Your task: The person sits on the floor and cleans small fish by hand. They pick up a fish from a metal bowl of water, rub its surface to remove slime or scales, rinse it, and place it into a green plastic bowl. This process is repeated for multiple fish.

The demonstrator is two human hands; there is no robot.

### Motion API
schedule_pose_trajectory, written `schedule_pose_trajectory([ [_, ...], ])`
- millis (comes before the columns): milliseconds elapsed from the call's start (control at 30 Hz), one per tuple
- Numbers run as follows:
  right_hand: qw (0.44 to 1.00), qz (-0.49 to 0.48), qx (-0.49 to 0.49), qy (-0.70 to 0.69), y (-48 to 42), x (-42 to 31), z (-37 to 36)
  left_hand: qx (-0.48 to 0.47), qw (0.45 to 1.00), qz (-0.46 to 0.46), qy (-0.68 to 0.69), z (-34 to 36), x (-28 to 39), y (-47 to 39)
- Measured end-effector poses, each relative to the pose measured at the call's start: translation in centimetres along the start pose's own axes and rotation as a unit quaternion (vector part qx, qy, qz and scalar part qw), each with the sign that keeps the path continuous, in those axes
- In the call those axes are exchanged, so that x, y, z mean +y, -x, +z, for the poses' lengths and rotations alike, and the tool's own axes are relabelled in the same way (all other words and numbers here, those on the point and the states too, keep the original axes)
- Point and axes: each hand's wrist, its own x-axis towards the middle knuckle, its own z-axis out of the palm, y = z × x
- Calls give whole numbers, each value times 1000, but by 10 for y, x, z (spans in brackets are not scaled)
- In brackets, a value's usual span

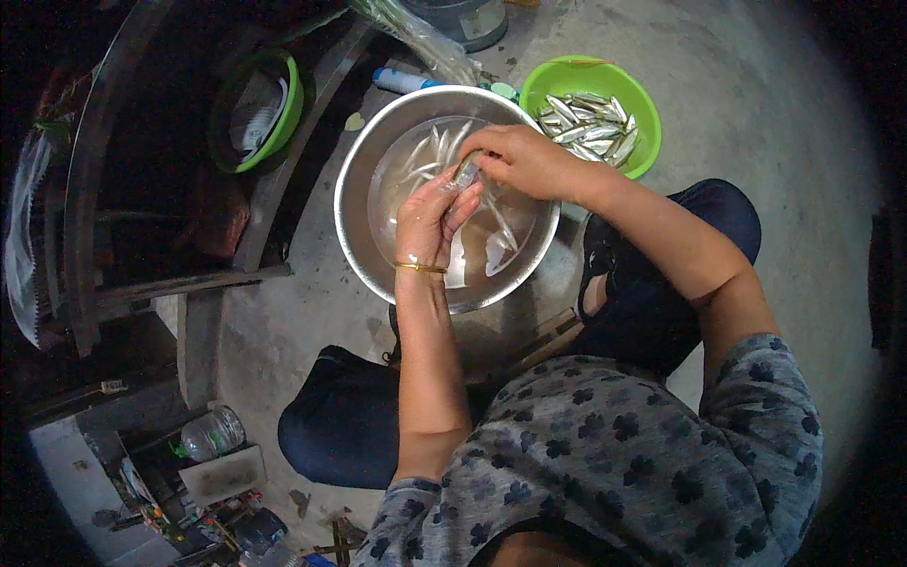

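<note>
A small silvery fish [465,172] is held over a wide metal basin [352,212]. My left hand [429,220], with a gold-coloured bangle at the wrist, grips it from below between thumb and fingers. My right hand [528,159] pinches its upper end, and the fingers partly cover it. Below both hands, cloudy water [400,234] fills the bottom of the basin. Several slim fish [443,145] lie in that water, some hidden behind my hands. Beyond my right hand, a green plastic bowl [648,106] holds many more small silvery fish [595,127].
Another green bowl [292,117] with pale items inside sits on a dark wooden rack [283,191] at the left. Behind the basin lie a blue-and-white cylinder [404,80] and a clear plastic bag [432,42], near a grey bucket [471,25]. A plastic bottle [212,432] lies lower left.
</note>
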Motion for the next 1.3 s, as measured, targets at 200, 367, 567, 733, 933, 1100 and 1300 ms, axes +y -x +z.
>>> schedule_pose_trajectory([
  [200,999,-27,-21,18,2,-1,4,20,1000,-3,-12,-13,-11,-7],
  [367,1000,-19,-13,13,3,-3,2,35,999,-16,-27,-4,-4,-2],
  [567,1000,-25,9,10,5,7,12,31,997,2,-75,-13,-9,-6],
  [733,930,262,-63,-249,-4,-4,-6,20,995,32,-94,-2,2,2],
  [933,918,242,-42,-311,-1,-4,7,18,986,78,-149,-8,-6,-3],
  [1100,918,251,-35,-305,-1,-9,1,17,988,79,-129,-2,-1,1],
  [1300,929,246,-48,-272,1,-9,8,38,956,111,-268,-5,-9,-3],
])
